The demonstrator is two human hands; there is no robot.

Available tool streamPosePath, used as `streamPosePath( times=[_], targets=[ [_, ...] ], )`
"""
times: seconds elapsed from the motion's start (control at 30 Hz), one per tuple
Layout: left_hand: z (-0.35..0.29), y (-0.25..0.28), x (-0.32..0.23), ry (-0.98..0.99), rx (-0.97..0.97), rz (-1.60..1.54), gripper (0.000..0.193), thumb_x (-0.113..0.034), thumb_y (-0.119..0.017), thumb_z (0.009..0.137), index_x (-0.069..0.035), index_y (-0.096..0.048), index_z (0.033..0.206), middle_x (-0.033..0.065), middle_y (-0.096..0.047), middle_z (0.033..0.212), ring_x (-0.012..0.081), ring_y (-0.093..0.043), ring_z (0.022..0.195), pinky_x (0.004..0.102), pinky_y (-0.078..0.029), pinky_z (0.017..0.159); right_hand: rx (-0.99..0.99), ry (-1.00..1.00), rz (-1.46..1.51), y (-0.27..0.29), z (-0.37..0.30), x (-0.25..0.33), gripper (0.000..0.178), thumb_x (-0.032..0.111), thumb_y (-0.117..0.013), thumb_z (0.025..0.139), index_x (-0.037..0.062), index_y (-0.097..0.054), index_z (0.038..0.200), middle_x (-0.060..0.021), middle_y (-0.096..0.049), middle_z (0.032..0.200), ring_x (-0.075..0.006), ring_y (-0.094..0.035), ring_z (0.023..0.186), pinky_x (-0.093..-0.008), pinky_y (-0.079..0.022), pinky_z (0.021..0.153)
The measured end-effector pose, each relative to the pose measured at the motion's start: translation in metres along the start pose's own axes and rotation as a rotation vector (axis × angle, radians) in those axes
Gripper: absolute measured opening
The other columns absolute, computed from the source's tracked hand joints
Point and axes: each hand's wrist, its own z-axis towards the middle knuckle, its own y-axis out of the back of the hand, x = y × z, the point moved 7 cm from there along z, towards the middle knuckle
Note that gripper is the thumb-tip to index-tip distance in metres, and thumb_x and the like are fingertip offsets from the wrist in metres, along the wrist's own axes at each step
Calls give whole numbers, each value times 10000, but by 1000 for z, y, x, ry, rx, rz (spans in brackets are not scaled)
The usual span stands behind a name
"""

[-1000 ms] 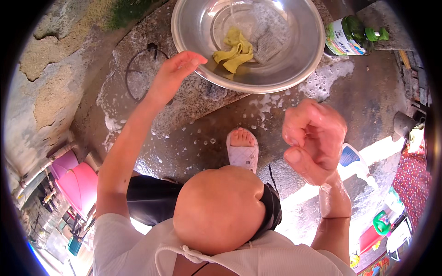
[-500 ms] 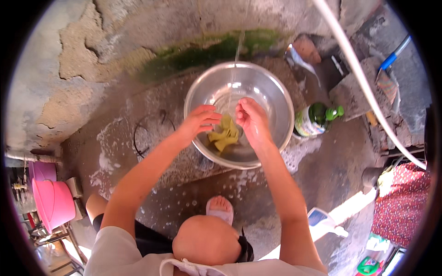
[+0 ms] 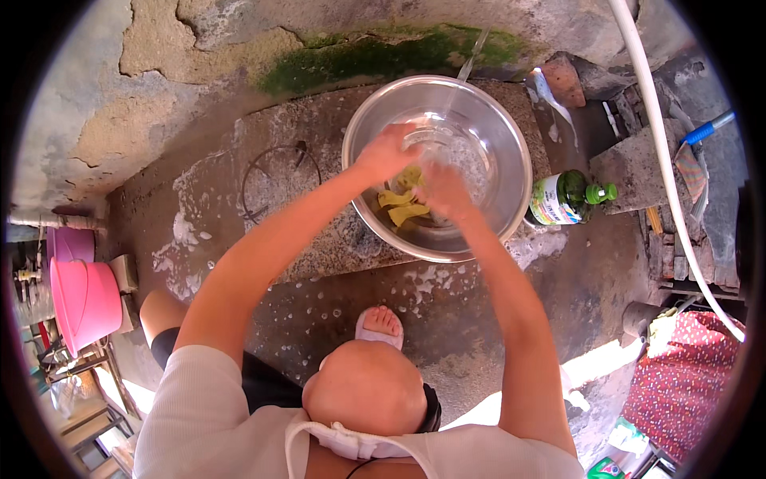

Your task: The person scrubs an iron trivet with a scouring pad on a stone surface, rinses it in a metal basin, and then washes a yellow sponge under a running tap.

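Note:
A round stainless steel basin (image 3: 517,152) holds shallow, rippling water, with a thin stream of water (image 3: 476,54) falling into it from the far side. In its near left part lies a soft, crumpled yellow-green piece (image 3: 403,212), perhaps a cloth or rubber glove. Above it, my left hand (image 3: 388,152) is over the basin's left side, somewhat blurred, fingers apart and apparently holding nothing. My right hand (image 3: 444,190) is just right of the yellow-green piece, its fingers smeared by motion. Whether it touches the piece cannot be made out.
A green bottle (image 3: 570,198) stands right of the basin. A dark wire ring (image 3: 281,180) lies on the wet slab to the left. A white hose (image 3: 650,104) hangs at the right, and a pink bucket (image 3: 86,303) stands at the far left. A mossy wall (image 3: 359,60) borders the far side.
The view has shifted, so the basin appears farther up and right. My hands have moved quickly over the basin, and the right one has dropped closer to the yellow-green piece.

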Motion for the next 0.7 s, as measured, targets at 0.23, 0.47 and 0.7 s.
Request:
streamPosePath(
  times=[0.23, 0.47, 0.7],
  targets=[
    [-55, 52, 2, -101, -156, 706, 674, -195, -619, 715, -81, -317, 1306, 136, -234, 1381, 321, -151, 1307, 454, -161, 1053, 159, -2, 259, 15, 4, 2, 393, 215, -497, 840, 150, -459, 1226, -161, -424, 1269, -348, -429, 1126, -418, -325, 977],
    [-81, 255, -215, -704, -710, 251, 594, -130, -557, 798, -17, -281, 1312, 181, -296, 1342, 327, -254, 1259, 405, -194, 1041, -42, -212, 913, 23, -36, 6, 384, 242, -554, 827, 60, -491, 1159, -142, -537, 1127, -242, -562, 968, -319, -438, 850],
    [-65, 373, -185, -476, -686, 410, 474, -255, -547, 818, -77, -409, 1236, 124, -419, 1235, 274, -369, 1153, 369, -287, 964, -272, -136, 1862, 130, 19, 41, 346, 84, -552, 838, 69, -461, 1172, -46, -548, 982, -167, -580, 830, -287, -493, 740]
  ],
)
